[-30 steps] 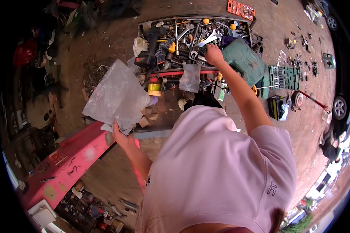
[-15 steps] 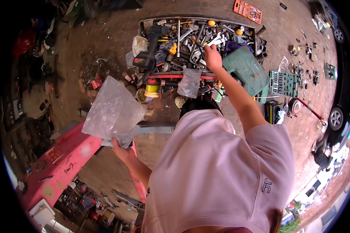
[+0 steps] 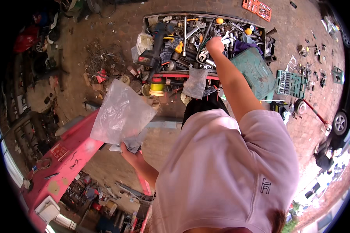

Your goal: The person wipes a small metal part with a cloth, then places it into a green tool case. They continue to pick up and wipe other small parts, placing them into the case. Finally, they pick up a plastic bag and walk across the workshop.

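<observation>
My left hand (image 3: 130, 155), low on the left, is closed on the gathered end of a large clear plastic bag (image 3: 122, 112). A bunched grey piece (image 3: 133, 143) sits at the same grip. Farther off, my right hand (image 3: 215, 45) reaches into an open tool tray (image 3: 171, 73) heaped with metal tools. Its fingers are closed near some silvery wrenches (image 3: 228, 39) and dark slim tools; what they hold is too small to make out. A cordless impact wrench (image 3: 158, 42) lies across the tray's left side, with a glove (image 3: 169, 50) beside it.
A green tool case (image 3: 256, 73) leans at the tray's right, near my forearm. Beyond it lie an open socket set (image 3: 291, 84) and a red-handled bar (image 3: 315, 111). A red beam (image 3: 76, 149) runs along the left. A small plastic bag (image 3: 195, 82) hangs at the tray's near edge.
The whole scene has shifted slightly right in view. My right hand has moved a little farther into the tray. My left hand still grips the bag.
</observation>
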`<state>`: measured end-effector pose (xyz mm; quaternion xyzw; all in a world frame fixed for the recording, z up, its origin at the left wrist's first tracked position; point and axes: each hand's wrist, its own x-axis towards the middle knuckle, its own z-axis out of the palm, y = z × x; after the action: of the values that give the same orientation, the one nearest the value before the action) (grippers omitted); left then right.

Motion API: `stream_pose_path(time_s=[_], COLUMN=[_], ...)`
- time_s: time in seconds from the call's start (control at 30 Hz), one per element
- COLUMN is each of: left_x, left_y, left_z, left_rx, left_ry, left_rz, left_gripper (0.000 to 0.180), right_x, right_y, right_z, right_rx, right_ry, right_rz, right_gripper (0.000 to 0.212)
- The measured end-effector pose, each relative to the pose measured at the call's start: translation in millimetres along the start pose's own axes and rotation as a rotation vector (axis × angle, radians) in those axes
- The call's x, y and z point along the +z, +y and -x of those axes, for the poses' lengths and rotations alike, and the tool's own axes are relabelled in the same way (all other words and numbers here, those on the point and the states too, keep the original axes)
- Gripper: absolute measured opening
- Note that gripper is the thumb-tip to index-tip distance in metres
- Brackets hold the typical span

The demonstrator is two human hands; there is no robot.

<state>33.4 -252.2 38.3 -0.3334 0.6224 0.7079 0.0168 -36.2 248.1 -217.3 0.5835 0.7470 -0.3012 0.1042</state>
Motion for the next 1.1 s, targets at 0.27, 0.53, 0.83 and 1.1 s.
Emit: stream_pose_path(time_s=[0.27,0.53,0.83,1.1], left_x=[-16.6,-9.9,0.1,-9.7], left_y=[-10.8,-5.0,-1.5,-9.5], left_z=[15.1,21.9,21.2,17.8], left_rx=[-0.032,-0.004,-0.013,0.031], left_ry=[0.111,0.109,0.044,0.001], left_rz=[0.0,-0.02,-0.012,-0.021], left_gripper=[0.042,0.035,0.038,0.042], right_x=[1.9,-0.6,-20.1,-11.2], right_y=[-5.6,-0.5,3.6,16.8], right_z=[-14.2,6.9,-15.7,8.6], right_rx=[0.081,0.052,0.149,-0.353], right_ry=[-0.061,0.019,-0.05,0.168], right_rz=[0.104,-0.063,-0.25,-0.355], right_gripper=[0.06,0.065,0.055,0.039])
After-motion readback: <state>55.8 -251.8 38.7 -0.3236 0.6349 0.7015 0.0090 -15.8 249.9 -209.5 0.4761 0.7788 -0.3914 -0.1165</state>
